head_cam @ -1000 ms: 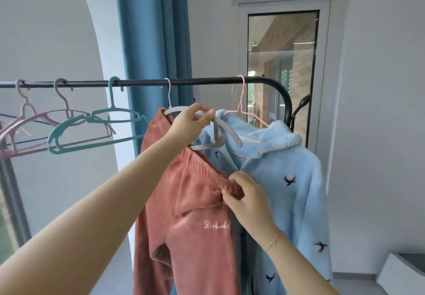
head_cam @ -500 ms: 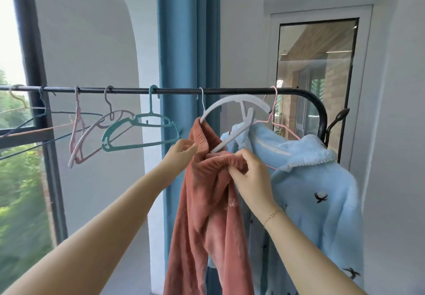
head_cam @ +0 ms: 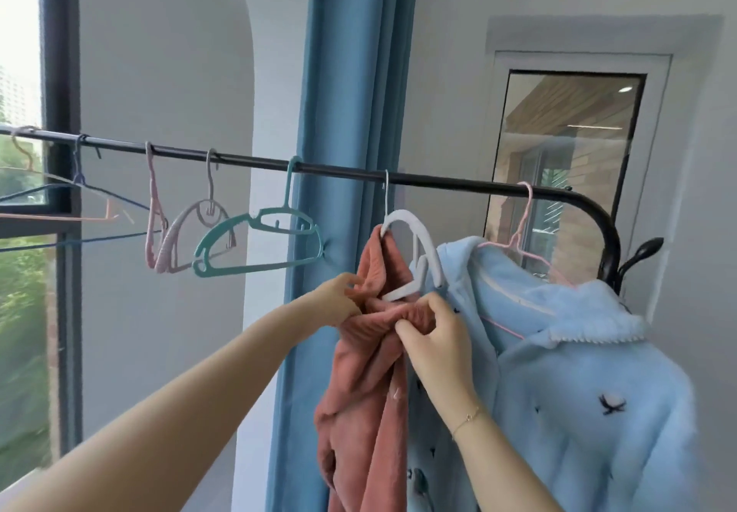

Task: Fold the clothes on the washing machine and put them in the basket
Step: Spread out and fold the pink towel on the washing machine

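White walls, a blue curtain point(head_cam: 355, 112) and a window frame back the black rail point(head_cam: 438, 183) in the head view. At the frame's five o'clock, the left hand point(head_cam: 339, 300) grips the bunched rust-pink garment point(head_cam: 367, 372) while the right hand point(head_cam: 438, 340) pinches its gathered edge, likely to slip it off the white hanger point(head_cam: 414, 232). A blue fleece garment point(head_cam: 558, 352) crowds three o'clock; bare hangers leave room toward nine. Neither washing machine nor basket shows.
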The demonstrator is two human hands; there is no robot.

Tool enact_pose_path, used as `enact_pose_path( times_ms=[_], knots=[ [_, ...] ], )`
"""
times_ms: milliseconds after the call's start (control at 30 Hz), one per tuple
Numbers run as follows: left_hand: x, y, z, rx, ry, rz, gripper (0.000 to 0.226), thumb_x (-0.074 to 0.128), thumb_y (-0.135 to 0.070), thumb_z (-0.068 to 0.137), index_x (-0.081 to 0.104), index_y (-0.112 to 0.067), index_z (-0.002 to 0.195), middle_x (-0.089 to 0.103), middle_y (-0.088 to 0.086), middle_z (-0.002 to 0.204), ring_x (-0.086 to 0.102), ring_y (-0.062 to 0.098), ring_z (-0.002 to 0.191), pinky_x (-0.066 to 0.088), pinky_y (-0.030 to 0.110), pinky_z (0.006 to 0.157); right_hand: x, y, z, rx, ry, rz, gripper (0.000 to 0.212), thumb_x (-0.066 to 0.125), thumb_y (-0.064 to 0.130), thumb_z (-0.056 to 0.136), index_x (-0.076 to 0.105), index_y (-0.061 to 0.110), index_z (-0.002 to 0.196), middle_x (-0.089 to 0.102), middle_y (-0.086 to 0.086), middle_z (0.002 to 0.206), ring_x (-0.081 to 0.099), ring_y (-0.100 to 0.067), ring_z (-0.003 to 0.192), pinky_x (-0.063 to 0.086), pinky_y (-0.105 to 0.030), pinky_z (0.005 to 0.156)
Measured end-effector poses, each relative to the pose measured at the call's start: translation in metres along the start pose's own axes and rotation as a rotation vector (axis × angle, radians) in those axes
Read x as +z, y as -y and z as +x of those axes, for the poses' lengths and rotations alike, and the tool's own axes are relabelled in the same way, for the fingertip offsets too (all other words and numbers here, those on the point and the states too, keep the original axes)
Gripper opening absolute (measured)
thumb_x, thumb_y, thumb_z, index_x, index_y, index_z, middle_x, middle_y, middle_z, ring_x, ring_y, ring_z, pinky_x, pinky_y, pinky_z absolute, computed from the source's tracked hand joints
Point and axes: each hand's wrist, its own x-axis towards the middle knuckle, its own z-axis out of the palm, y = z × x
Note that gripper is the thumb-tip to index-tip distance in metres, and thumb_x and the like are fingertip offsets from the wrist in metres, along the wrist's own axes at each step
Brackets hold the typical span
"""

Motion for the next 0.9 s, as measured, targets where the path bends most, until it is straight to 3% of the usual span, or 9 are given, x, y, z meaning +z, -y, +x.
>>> enact_pose_path(
  times_ms=[100,200,267,333,400,500,667,800,900],
  knots=[
    [-0.005,0.016,0.02,0.012,0.029,0.054,0.054,0.047,0.003,0.087,0.041,-0.015,0.138,0.059,0.011,0.123,0.059,0.025,0.096,0.054,0.034,0.071,0.006,0.004,0.007,0.065,-0.061,-0.062,0.029,0.066,0.011,0.072,0.041,0.023,0.062,0.052,0.012,0.057,0.046,-0.006,0.056,0.04,-0.027,0.059],
    [-0.016,0.028,0.044,0.064,-0.098,0.154,0.047,0.046,0.002,0.083,0.049,-0.014,0.127,0.06,0.012,0.113,0.062,0.031,0.098,0.053,0.032,0.063,0.018,0.008,0.014,0.103,-0.146,-0.078,0.031,0.064,0.008,0.071,0.039,0.022,0.06,0.051,0.017,0.052,0.042,-0.007,0.052,0.04,-0.033,0.06],
    [-0.02,0.03,0.059,0.087,-0.062,0.285,0.022,0.05,-0.004,0.082,0.059,-0.014,0.099,0.064,0.015,0.104,0.064,0.031,0.096,0.052,0.028,0.067,0.023,0.008,0.013,0.134,-0.175,-0.074,0.028,0.063,0.009,0.069,0.039,0.021,0.06,0.05,0.011,0.049,0.043,-0.009,0.05,0.043,-0.037,0.061],
    [-0.022,0.029,0.074,0.084,0.022,0.343,0.012,0.058,-0.014,0.084,0.054,-0.022,0.077,0.064,0.01,0.09,0.064,0.023,0.077,0.048,0.021,0.054,0.026,0.007,0.011,0.158,-0.196,-0.056,0.022,0.059,0.017,0.065,0.038,0.019,0.061,0.048,0.002,0.049,0.049,-0.021,0.053,0.046,-0.04,0.061],
    [-0.025,0.022,0.086,0.059,0.045,0.261,0.009,0.06,-0.019,0.087,0.053,-0.021,0.083,0.059,0.003,0.09,0.059,0.018,0.074,0.05,0.023,0.06,0.029,0.005,0.01,0.182,-0.233,-0.041,0.019,0.054,0.022,0.062,0.038,0.014,0.063,0.048,-0.004,0.052,0.048,-0.025,0.055,0.045,-0.039,0.061],
    [-0.025,0.017,0.102,0.173,-0.066,-0.039,0.012,0.058,-0.013,0.084,0.059,-0.021,0.092,0.061,0.003,0.104,0.06,0.021,0.1,0.049,0.035,0.092,0.026,0.003,0.008,0.197,-0.262,-0.079,0.021,0.061,0.013,0.068,0.04,0.01,0.066,0.048,-0.004,0.056,0.043,-0.014,0.056,0.041,-0.03,0.059],
    [-0.007,0.019,0.12,0.452,-0.013,-0.417,0.061,0.065,-0.016,0.073,0.053,-0.011,0.132,0.06,0.007,0.128,0.056,0.019,0.118,0.041,0.028,0.104,0.021,0.0,0.001,0.228,-0.279,-0.127,0.02,0.063,0.005,0.071,0.045,0.012,0.066,0.054,-0.004,0.061,0.048,-0.013,0.057,0.042,-0.028,0.06],
    [0.007,0.016,0.132,0.474,0.174,-0.483,0.021,0.055,-0.002,0.092,0.065,-0.015,0.105,0.069,0.008,0.106,0.062,0.022,0.102,0.042,0.048,0.106,0.023,-0.006,-0.004,0.246,-0.324,-0.121,0.024,0.063,0.003,0.07,0.043,0.014,0.064,0.049,0.002,0.055,0.045,-0.012,0.057,0.042,-0.032,0.061],
    [0.013,0.019,0.135,0.385,0.245,-0.541,0.027,0.046,0.003,0.094,0.067,-0.014,0.093,0.07,0.008,0.092,0.063,0.026,0.096,0.044,0.052,0.103,0.024,-0.007,-0.003,0.248,-0.348,-0.115,0.026,0.062,0.002,0.072,0.042,0.016,0.063,0.049,0.008,0.054,0.045,-0.012,0.058,0.043,-0.033,0.061]
  ],
)
